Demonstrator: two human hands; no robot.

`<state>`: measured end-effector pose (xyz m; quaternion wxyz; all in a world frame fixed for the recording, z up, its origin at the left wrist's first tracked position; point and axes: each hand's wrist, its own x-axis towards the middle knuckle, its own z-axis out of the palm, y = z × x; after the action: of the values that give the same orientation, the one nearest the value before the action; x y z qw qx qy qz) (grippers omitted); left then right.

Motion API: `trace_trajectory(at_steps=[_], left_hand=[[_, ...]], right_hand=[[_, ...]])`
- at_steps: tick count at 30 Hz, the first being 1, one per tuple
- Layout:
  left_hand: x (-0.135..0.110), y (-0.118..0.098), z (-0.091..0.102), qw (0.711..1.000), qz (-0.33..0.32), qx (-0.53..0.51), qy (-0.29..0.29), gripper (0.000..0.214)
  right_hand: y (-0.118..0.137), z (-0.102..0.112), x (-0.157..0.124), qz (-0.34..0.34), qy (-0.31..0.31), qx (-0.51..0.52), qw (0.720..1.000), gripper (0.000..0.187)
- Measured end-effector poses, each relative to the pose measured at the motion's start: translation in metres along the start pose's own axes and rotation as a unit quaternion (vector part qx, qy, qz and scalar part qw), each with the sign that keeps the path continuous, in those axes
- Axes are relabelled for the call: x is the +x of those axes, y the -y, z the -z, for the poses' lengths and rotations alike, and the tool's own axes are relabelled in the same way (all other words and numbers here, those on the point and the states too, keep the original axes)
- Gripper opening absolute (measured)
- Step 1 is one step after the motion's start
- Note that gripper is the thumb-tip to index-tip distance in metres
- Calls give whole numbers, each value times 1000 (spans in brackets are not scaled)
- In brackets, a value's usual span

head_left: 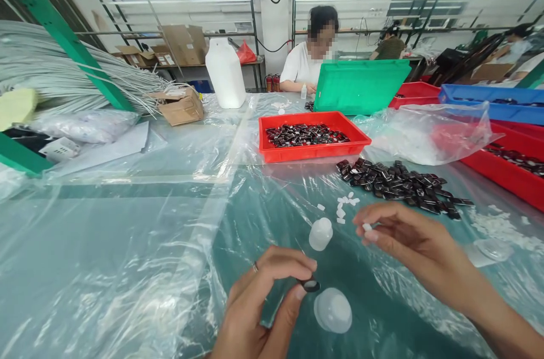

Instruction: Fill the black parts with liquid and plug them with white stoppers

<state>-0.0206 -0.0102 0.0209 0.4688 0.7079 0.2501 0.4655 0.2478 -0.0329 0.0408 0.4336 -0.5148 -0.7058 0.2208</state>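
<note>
Between thumb and fingers my left hand [272,302] pinches a small black plastic part [311,285] with a pale oval face. My right hand [408,246] is closed on a tiny white piece [367,227], held at the fingertips. Just right of the left hand stands a translucent white cup [333,310]. Farther back is a small white bottle or cup [320,234]. Several loose white pieces [341,213] lie behind it, left of the right hand. Beyond that hand spreads a heap of black parts [399,183].
A red tray [314,152] of black parts sits behind the heap, with a green bin [361,87] past it. At right are red and blue trays [501,112], a plastic bag [425,132] and scattered white pieces [505,229]. A co-worker [300,67] sits across the table.
</note>
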Motion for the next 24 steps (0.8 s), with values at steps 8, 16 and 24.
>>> trace_trajectory(at_steps=[8, 16, 24], left_hand=[[4, -3, 7, 998, -23, 50, 39, 33], [4, -5, 4, 999, 12, -11, 28, 22], [5, -7, 6, 999, 36, 1, 26, 21]], right_hand=[[57, -36, -3, 148, 4, -19, 989, 21], [58, -60, -14, 158, -3, -88, 984, 34], [53, -63, -19, 142, -29, -63, 987, 32]])
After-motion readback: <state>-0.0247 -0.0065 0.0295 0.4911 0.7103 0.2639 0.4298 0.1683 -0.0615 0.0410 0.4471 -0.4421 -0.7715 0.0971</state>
